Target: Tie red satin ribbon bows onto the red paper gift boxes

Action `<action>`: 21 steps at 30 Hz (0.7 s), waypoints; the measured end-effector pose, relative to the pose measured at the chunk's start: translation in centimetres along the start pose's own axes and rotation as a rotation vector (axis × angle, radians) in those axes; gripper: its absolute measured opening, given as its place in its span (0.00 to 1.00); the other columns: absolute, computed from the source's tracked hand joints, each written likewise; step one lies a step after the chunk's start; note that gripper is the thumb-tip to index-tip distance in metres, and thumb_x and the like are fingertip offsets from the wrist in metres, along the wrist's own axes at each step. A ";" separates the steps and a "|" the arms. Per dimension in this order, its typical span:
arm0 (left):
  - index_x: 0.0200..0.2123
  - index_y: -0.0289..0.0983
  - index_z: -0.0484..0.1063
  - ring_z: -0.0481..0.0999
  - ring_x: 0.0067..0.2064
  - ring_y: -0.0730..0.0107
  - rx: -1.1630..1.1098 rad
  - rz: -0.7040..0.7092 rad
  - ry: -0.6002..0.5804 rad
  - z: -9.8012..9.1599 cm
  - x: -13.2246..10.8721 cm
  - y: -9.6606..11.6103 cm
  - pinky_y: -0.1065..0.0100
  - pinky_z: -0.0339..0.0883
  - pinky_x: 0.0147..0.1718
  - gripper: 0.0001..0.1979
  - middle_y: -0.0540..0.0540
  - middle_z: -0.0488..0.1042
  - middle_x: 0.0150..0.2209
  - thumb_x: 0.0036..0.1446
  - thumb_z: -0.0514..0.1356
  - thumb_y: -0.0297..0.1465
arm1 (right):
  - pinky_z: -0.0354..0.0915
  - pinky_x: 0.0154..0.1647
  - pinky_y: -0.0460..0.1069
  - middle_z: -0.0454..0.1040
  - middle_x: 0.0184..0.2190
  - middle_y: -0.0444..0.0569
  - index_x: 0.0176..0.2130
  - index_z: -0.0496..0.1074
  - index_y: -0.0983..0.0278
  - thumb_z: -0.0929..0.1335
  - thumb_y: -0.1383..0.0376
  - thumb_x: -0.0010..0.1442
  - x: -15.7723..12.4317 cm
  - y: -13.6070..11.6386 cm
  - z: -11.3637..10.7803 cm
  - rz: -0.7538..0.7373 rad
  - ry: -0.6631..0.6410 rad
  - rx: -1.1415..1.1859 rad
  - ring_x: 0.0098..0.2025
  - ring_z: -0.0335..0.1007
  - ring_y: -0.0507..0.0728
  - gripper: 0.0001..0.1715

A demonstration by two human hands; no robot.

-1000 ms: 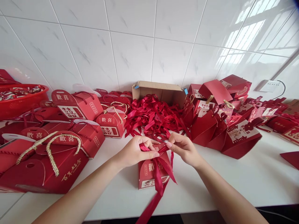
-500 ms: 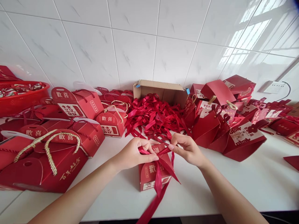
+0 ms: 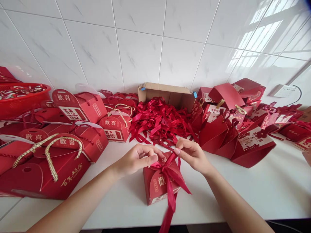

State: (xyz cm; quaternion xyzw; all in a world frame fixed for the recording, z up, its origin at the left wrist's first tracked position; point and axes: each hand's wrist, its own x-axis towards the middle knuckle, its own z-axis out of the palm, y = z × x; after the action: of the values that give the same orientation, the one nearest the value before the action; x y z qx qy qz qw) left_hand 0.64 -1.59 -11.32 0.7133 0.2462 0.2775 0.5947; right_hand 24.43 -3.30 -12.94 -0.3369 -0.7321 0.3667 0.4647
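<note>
In front of me a small red gift box (image 3: 155, 189) with gold characters stands on the table. Tied on its top is a dark red satin ribbon (image 3: 170, 181) in a bow, one long tail hanging past the table's front edge. My right hand (image 3: 192, 156) pinches the right loop of the bow between thumb and fingertips. At the left loop, my left hand (image 3: 138, 159) has its thumb and fingers apart, fingertips close to the ribbon and the box top.
Behind the box, an opened cardboard carton (image 3: 167, 89) spills a heap of red ribbons (image 3: 161, 119). Red gift boxes (image 3: 77, 105) are stacked left, beside a red basin (image 3: 26, 103) of wrapped sweets. More red boxes (image 3: 255, 142) stand right. Part of another person's hand (image 3: 307, 156) shows at the right edge.
My left hand has loosened from the ribbon and shifted slightly left. The bow now sits fuller on the box, which has turned and come slightly nearer. A hand has appeared at the right edge.
</note>
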 end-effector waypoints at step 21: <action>0.22 0.36 0.65 0.71 0.47 0.63 -0.036 -0.039 0.003 -0.2 0.0 0.8 0.64 0.63 0.48 0.16 0.46 0.74 0.39 0.55 0.61 0.39 | 0.64 0.52 0.58 0.68 0.49 0.53 0.31 0.76 0.63 0.72 0.66 0.55 2.3 -5.3 1.3 -0.245 -0.396 -0.503 0.52 0.61 0.61 0.02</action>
State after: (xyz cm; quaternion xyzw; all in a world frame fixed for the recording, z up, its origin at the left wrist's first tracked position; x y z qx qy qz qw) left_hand 0.45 -1.59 -10.49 0.6971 0.2557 0.2713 0.6125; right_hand 21.66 -4.36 -7.82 -0.2728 -0.9106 0.1746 0.2568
